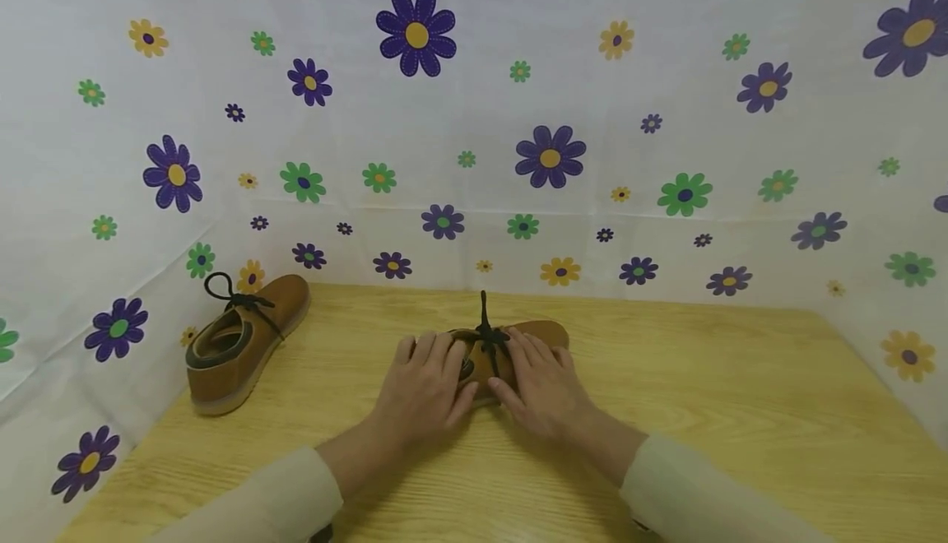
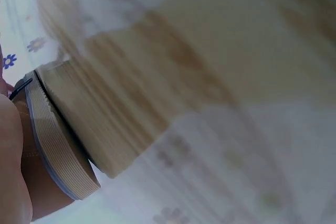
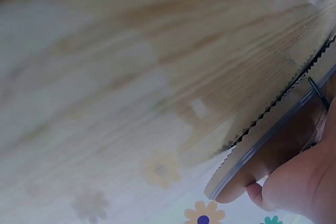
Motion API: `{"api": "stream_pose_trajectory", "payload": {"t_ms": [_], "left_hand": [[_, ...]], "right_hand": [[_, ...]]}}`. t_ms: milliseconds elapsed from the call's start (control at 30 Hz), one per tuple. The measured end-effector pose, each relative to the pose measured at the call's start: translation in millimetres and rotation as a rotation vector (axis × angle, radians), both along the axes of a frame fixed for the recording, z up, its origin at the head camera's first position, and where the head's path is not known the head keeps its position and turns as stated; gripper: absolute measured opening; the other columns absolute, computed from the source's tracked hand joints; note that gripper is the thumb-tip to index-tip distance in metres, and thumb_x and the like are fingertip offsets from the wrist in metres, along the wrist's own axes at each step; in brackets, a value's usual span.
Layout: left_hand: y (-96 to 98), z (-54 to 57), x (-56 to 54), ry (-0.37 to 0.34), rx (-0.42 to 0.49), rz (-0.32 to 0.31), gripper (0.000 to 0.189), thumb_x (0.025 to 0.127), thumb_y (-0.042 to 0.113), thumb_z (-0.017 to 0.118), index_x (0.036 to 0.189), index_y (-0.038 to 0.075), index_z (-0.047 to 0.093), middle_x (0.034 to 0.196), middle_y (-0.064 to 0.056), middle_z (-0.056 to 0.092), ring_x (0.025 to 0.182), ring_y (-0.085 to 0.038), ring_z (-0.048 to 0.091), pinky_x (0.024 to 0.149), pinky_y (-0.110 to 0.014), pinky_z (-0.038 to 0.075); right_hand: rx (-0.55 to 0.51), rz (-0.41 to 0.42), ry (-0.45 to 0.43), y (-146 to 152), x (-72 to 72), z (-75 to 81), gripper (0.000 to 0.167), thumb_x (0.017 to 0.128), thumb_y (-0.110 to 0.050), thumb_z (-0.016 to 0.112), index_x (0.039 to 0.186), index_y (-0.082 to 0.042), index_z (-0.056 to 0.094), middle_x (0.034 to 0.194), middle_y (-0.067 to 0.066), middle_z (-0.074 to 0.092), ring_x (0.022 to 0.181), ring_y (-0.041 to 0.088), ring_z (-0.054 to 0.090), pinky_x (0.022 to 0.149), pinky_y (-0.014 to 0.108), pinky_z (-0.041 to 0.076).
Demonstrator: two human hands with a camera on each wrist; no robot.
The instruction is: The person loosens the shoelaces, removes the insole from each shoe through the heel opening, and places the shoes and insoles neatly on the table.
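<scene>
A brown leather shoe point(image 1: 544, 332) with a black lace point(image 1: 485, 317) sits sole down on the wooden table, toe pointing right. Around its heel end, my left hand point(image 1: 422, 387) grips the shoe, covering much of the opening. At the front part my right hand point(image 1: 546, 391) holds it, fingers over the top beside the lace knot and thumb on the near side. One lace loop stands up between the hands. In the left wrist view the heel and ridged sole point(image 2: 58, 135) show next to the hand; the right wrist view shows the sole's toothed edge point(image 3: 262, 129).
A matching brown shoe point(image 1: 255, 354) with a tied black lace stands at the table's left edge, toe toward the back. White cloth point(image 1: 474, 99) printed with flowers surrounds the wooden table point(image 1: 711, 395) at the back and sides.
</scene>
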State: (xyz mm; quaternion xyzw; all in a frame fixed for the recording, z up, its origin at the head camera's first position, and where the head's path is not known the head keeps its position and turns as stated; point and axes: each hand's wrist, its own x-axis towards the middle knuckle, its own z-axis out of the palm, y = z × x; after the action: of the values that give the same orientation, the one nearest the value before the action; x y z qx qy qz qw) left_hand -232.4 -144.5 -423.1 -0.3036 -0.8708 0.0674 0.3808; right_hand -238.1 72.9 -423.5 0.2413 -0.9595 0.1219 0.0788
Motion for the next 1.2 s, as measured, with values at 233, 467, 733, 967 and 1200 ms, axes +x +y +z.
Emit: {"api": "stream_pose_trajectory", "payload": {"t_ms": [233,467,733,967,1200], "left_hand": [[-1.8,2.4,0.3,-0.011,-0.026,0.095,0.086,0.092,0.069,0.036,0.133,-0.004,0.054,0.126,-0.02,0.063,0.109,-0.039,0.062,0.084,-0.053,0.049],[0.4,4.0,0.9,-0.014,-0.026,0.125,0.094,0.09,0.072,0.042,0.135,-0.009,0.055,0.116,-0.021,0.068,0.086,-0.035,0.067,0.067,-0.042,0.055],[0.3,3.2,-0.1,0.012,-0.04,0.04,0.081,0.096,0.062,0.038,0.123,-0.011,0.062,0.103,-0.02,0.069,0.075,-0.03,0.063,0.056,-0.035,0.055],[6.7,2.2,-0.8,0.059,-0.04,-0.086,0.075,0.101,0.053,0.029,0.116,-0.011,0.065,0.104,-0.023,0.071,0.079,-0.032,0.067,0.066,-0.036,0.059],[8.5,0.3,0.5,0.036,-0.023,-0.131,0.071,0.101,0.051,0.034,0.117,-0.011,0.065,0.107,-0.024,0.071,0.086,-0.033,0.068,0.074,-0.037,0.059]], "right_hand": [[-0.001,0.005,-0.003,2,0.0,0.1,0.071,0.104,-0.054,0.037,0.155,-0.004,0.032,0.164,0.011,0.027,0.148,0.03,0.03,0.113,0.056,0.029],[0.002,0.005,0.008,3,-1.1,1.6,0.07,0.104,-0.054,0.038,0.152,-0.003,0.037,0.163,0.011,0.03,0.147,0.03,0.032,0.113,0.058,0.029],[-0.028,0.0,-0.006,5,-0.9,0.5,0.066,0.106,-0.051,0.035,0.15,-0.003,0.04,0.162,0.011,0.032,0.148,0.03,0.032,0.113,0.057,0.029],[-0.034,-0.018,0.007,18,-0.4,-2.3,0.065,0.106,-0.051,0.033,0.149,-0.004,0.041,0.161,0.011,0.032,0.148,0.031,0.031,0.113,0.061,0.029],[-0.03,-0.018,0.02,26,2.0,-3.9,0.067,0.105,-0.052,0.034,0.149,-0.003,0.042,0.161,0.012,0.032,0.148,0.032,0.032,0.112,0.061,0.03]]}}
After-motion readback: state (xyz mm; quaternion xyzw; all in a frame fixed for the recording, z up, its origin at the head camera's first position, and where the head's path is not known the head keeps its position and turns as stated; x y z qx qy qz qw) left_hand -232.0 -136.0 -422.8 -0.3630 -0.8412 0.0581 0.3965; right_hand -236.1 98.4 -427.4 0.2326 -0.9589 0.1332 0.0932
